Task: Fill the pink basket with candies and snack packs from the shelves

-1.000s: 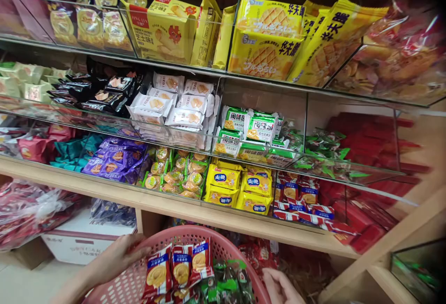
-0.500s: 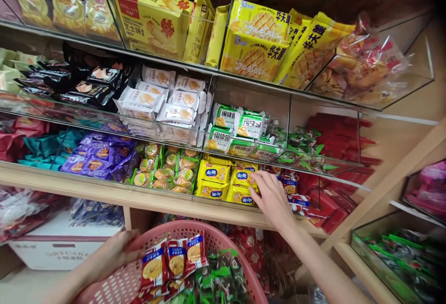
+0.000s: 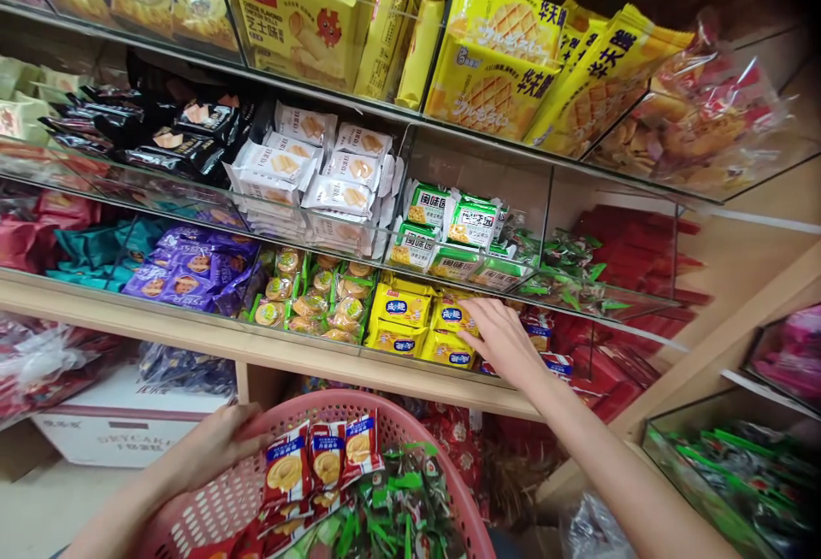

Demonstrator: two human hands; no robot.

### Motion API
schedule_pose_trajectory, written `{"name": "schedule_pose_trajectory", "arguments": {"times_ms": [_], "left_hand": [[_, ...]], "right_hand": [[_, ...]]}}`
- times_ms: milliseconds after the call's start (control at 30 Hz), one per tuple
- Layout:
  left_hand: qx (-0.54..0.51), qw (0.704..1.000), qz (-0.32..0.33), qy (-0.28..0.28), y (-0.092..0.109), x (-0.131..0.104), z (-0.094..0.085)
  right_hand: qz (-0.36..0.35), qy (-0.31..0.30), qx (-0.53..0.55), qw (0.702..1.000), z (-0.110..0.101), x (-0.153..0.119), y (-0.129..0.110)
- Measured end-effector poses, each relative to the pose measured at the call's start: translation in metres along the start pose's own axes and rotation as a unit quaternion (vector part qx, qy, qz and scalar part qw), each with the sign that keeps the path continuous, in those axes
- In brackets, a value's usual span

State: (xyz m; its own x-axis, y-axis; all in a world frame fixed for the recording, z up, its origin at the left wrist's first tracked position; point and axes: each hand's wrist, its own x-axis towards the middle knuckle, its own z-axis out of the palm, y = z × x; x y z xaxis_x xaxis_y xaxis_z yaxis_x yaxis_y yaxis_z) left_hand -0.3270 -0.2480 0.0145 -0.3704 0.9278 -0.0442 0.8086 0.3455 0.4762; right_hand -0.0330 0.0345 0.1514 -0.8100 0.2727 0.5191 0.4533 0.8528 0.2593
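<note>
My left hand [image 3: 224, 448] is closed on the rim of a pink perforated plastic basket [image 3: 442, 448]. Inside the basket lie red, white and blue cookie packets [image 3: 327, 456] beside dark sweets in green-ended wrappers [image 3: 404, 499]. My right hand [image 3: 504, 337] reaches into the bottom shelf row, fingers stretched out and thumb apart. Its fingertips are at the upper right one of the yellow snack packets [image 3: 401, 307], seemingly touching it. Just right of this hand, partly hidden by it, are more red and blue cookie packets [image 3: 557, 362].
Clear dividers and a glass front edge [image 3: 385, 273] bound the shelf bins above my right hand. Nearby bins hold green-white packets [image 3: 471, 221], white cake packets [image 3: 346, 179] and purple packets [image 3: 192, 264]. A white carton [image 3: 128, 431] stands below left.
The view has shifted slightly, moving the shelves to the right in the picture. My right hand has advanced a little over the yellow packets; my left still grips the basket.
</note>
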Motion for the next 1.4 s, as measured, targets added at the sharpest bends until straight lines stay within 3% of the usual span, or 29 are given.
{"name": "schedule_pose_trajectory", "arguments": {"times_ms": [533,800,1033,1400], "left_hand": [[0.01,1.0,0.013,-0.007,0.0,-0.003,-0.004],[0.035,0.999,0.013,-0.013,0.003,-0.004,-0.005],[0.026,1.0,0.01,-0.011,0.003,-0.005,-0.005],[0.024,0.999,0.017,-0.017,0.0,-0.003,-0.005]], "right_hand": [[-0.043,-0.031,-0.035,0.998,-0.001,-0.001,0.009],[-0.042,-0.006,-0.023,0.999,-0.003,-0.014,0.013],[-0.049,-0.001,-0.028,0.998,-0.005,-0.009,0.008],[0.016,0.03,0.071,0.997,-0.023,-0.019,-0.002]]}}
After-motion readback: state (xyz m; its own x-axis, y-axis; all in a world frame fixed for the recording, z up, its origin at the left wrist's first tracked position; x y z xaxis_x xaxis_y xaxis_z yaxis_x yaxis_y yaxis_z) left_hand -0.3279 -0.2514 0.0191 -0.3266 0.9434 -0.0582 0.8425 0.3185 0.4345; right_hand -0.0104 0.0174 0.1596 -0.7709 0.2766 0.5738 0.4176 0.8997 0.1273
